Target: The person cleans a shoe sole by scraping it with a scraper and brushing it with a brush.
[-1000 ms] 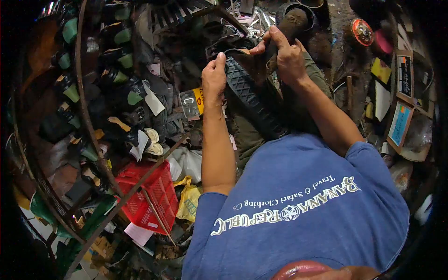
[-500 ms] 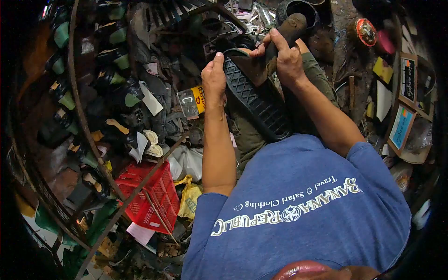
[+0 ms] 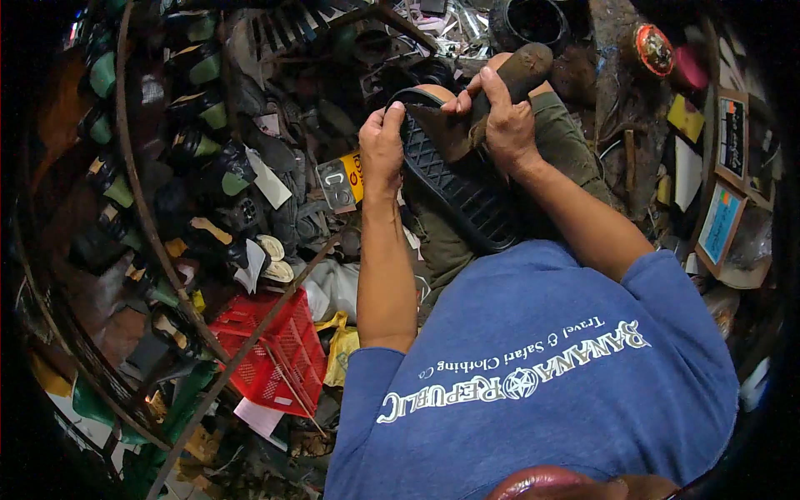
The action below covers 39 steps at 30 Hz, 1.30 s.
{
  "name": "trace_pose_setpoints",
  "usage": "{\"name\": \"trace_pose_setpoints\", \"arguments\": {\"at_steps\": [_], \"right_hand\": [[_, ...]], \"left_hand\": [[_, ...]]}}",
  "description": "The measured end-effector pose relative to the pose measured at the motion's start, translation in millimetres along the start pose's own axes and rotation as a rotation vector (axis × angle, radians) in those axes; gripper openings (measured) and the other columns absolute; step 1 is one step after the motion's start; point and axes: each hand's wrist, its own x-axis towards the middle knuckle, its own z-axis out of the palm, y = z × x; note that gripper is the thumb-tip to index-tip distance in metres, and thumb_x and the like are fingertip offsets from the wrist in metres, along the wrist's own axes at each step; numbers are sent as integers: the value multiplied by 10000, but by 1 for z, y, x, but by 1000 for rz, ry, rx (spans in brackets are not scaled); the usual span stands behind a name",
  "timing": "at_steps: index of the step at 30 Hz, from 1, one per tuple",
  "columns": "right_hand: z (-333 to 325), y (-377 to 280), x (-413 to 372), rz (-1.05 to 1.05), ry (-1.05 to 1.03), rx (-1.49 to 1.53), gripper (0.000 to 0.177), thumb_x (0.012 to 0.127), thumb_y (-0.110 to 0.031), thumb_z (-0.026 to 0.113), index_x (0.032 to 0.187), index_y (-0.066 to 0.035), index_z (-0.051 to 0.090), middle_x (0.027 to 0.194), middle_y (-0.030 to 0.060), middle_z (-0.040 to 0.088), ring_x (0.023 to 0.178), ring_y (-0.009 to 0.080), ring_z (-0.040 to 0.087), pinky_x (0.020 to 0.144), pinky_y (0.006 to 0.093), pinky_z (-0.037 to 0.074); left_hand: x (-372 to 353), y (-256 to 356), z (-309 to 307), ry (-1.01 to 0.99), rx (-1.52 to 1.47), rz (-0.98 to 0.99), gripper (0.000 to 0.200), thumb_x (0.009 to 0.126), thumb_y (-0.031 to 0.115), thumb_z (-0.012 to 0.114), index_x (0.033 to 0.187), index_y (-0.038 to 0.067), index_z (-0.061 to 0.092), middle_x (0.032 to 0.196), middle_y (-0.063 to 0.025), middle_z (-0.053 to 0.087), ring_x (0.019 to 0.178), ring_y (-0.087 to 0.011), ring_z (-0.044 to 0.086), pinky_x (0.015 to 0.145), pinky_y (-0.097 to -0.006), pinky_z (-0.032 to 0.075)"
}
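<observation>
My left hand (image 3: 382,150) is closed on the upper left edge of a black rubber shoe sole (image 3: 479,204), thumb on top. The sole lies tilted across my lap, its lattice of square and diamond hollows facing up. My right hand (image 3: 507,125) is wrapped round a dark brown tool (image 3: 531,65) with a thick, rounded end; its exact kind is unclear. A flat, brown, blade-like piece reaches from beneath my right fingers over the sole's upper part, hiding some of the lattice there.
A red plastic crate (image 3: 279,354) and a yellow bag (image 3: 340,348) stand at the lower left. Rows of shoes (image 3: 200,62) line a metal rack at left. A round dark container (image 3: 533,21) sits beyond my hands. Framed cards (image 3: 721,225) lean at right.
My right hand and the tool have moved slightly down and left over the sole. My left hand keeps its grip on the edge. The whole view has shifted a little.
</observation>
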Motion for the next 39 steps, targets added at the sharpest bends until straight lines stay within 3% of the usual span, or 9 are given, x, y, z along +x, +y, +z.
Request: {"name": "trace_pose_setpoints", "arguments": {"at_steps": [9, 22, 28, 30, 33, 34, 36, 37, 39], "right_hand": [[10, -20, -8, 149, 16, 301, 391, 977, -324, 365, 797, 3, 481, 682, 79, 515, 750, 208, 603, 801, 328, 475], [6, -22, -11, 212, -14, 352, 350, 965, -306, 386, 813, -4, 473, 657, 85, 508, 728, 216, 603, 768, 324, 469], [12, -5, -6, 166, 54, 367, 346, 976, -303, 374, 844, 0, 478, 668, 90, 532, 715, 215, 623, 747, 327, 496], [14, 30, 1, -199, 154, -172, 188, 936, -165, 444, 873, -6, 523, 712, 98, 624, 615, 260, 647, 619, 318, 516], [16, 22, 1, -195, 158, -124, 114, 897, -98, 468, 854, -8, 523, 695, 101, 624, 609, 288, 635, 617, 322, 515], [15, 17, 1, -193, 158, -123, 114, 897, -98, 468, 854, -8, 523, 695, 101, 624, 609, 288, 635, 617, 322, 515], [12, 8, 3, -167, 49, -117, 355, 986, -294, 365, 841, 5, 491, 667, 94, 565, 691, 201, 641, 687, 287, 505], [10, -2, 3, -165, 50, -114, 355, 986, -294, 365, 841, 5, 491, 667, 94, 565, 691, 201, 641, 687, 287, 505], [6, -20, 2, 89, -54, 173, 355, 981, -292, 372, 816, -3, 495, 634, 83, 547, 654, 191, 622, 668, 289, 497]], "left_hand": [[0, -1, 0, -4, 65, -15, 296, 885, 221, 581, 983, -57, 600, 864, -49, 637, 745, -99, 577, 691, -240, 468], [-8, -6, -2, -22, -34, -14, 292, 909, 216, 581, 1052, -38, 564, 918, -53, 634, 803, -109, 583, 748, -240, 474], [-6, -7, 0, -23, -39, 32, 297, 920, 245, 565, 1043, -26, 569, 926, -47, 627, 818, -109, 571, 761, -252, 466], [-7, -5, 1, -14, -34, 40, 300, 922, 254, 561, 1041, -21, 571, 926, -45, 623, 821, -109, 566, 764, -254, 463], [-3, -10, -4, 16, 65, 52, 310, 925, 269, 553, 1045, -16, 567, 922, -39, 616, 817, -113, 562, 763, -254, 457], [1, -10, -5, 20, 100, 55, 313, 924, 270, 554, 1048, -17, 564, 919, -38, 615, 815, -115, 561, 758, -255, 457], [1, -15, -8, 25, 140, 56, 316, 923, 270, 555, 1052, -18, 561, 917, -38, 614, 812, -117, 561, 753, -256, 457], [-4, -12, -6, 26, 100, 38, 318, 922, 267, 557, 1057, -21, 558, 914, -37, 615, 811, -116, 561, 753, -255, 458], [-9, -10, -4, 29, 64, 25, 319, 921, 264, 559, 1062, -23, 555, 912, -37, 615, 810, -114, 560, 753, -254, 458]]}}
